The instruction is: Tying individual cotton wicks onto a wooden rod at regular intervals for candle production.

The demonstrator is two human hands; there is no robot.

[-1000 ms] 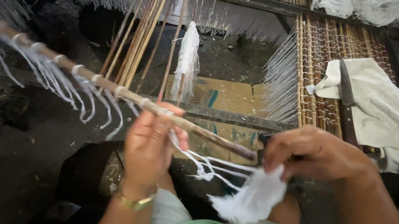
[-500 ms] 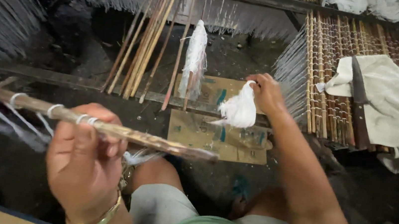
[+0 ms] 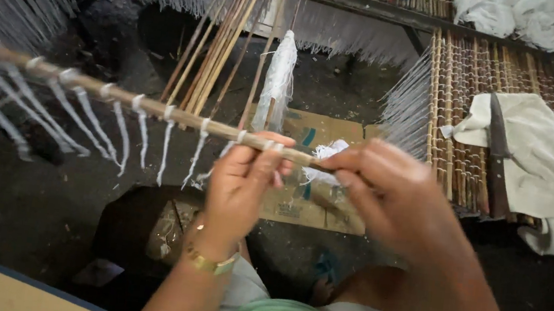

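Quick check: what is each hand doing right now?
Left hand: closed around the wooden stick.
Right hand: pinching white fibre at the stick's end.

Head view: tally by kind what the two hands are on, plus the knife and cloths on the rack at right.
Hands: 2, left hand and right hand
Stick with tied white strands: 1, stick
White fibre tuft at the fingers: 1, tuft
Knife: 1, knife
Pale cloths: 2, spread cloth and bunched cloth
Total: 7
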